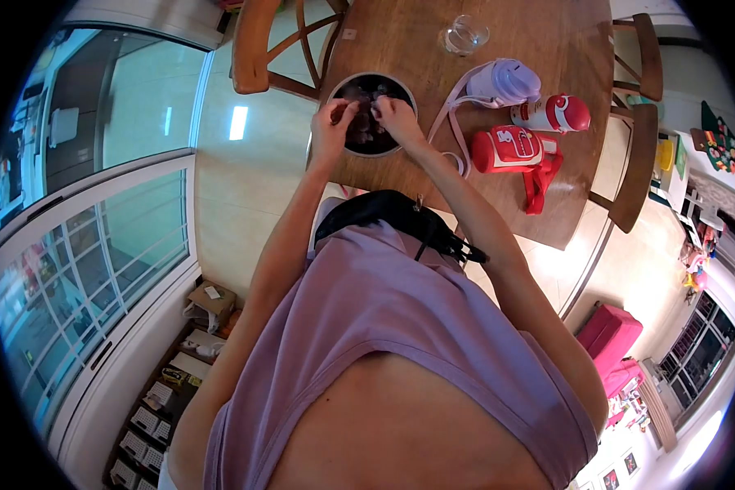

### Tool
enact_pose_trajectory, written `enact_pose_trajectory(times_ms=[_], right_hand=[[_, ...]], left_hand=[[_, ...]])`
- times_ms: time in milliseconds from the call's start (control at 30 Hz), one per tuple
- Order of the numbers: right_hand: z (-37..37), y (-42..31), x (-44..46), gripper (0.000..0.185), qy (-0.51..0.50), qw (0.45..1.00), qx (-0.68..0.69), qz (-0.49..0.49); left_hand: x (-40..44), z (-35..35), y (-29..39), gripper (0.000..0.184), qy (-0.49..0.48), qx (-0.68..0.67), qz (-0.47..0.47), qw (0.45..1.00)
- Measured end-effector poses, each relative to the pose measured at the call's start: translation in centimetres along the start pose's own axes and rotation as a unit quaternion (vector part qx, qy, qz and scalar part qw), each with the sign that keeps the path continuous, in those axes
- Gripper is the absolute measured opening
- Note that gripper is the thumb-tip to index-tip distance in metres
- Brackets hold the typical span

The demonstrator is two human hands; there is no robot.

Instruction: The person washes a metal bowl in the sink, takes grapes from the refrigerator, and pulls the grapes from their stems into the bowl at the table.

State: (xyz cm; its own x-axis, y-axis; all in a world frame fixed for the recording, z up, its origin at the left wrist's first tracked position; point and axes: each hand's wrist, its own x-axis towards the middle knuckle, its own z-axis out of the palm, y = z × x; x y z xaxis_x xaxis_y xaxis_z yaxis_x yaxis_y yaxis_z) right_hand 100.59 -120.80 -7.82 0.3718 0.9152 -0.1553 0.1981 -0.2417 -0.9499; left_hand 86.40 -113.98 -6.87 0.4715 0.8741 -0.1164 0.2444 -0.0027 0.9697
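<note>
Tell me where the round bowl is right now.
In the head view, the round bowl sits at the near left corner of the wooden table, with left hand and right hand over it, left of the lavender bottle.

Pale-rimmed bowl [375, 74]; brown table [396, 41]; mauve shirt [384, 302]; lilac bottle [504, 83].

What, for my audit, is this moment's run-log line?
left hand: at bowl; right hand: at bowl; contents: dark, unclear; glass: on table

Worn loose, a sleeveless lilac top [384, 290] falls in soft folds from its scooped, edged neckline [373, 347].
</note>
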Motion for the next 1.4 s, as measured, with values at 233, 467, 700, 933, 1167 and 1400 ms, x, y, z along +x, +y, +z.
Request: enact_pose_trajectory(times_ms=[233, 467, 700, 933, 1167, 1400], right_hand=[[-1.5, -1.1, -0.6, 0.026, 0.013, 0.96, -0.255, -0.117], [-1.1, -1.4, 0.6, 0.035, -0.093, 0.991, 0.048, -0.08], [-0.9, -0.8, 0.3, 0.03, -0.047, 0.996, 0.042, -0.07], [-0.7, -0.6, 0.2, 0.028, -0.034, 0.998, 0.047, -0.029], [-0.1, 0.4, 0.8, 0.023, -0.008, 0.999, 0.033, -0.029], [-0.4, 0.9, 1.4, 0.035, -0.024, 0.997, -0.044, 0.065]], left_hand=[[0.1, -0.7, 0.6, 0.018, -0.038, -0.106, -0.042, 0.993], [0.0, -1.3, 0.1, 0.018, -0.078, -0.165, -0.079, 0.98], [0.1, -0.8, 1.3, 0.011, -0.038, -0.166, -0.067, 0.983], [0.9, -0.5, 1.2, 0.011, -0.044, -0.055, -0.004, 0.998], [0.9, -0.2, 1.3, 0.008, -0.049, -0.043, 0.004, 0.998], [0.8, 0.1, 1.3, 0.007, -0.081, -0.016, 0.009, 0.997]])
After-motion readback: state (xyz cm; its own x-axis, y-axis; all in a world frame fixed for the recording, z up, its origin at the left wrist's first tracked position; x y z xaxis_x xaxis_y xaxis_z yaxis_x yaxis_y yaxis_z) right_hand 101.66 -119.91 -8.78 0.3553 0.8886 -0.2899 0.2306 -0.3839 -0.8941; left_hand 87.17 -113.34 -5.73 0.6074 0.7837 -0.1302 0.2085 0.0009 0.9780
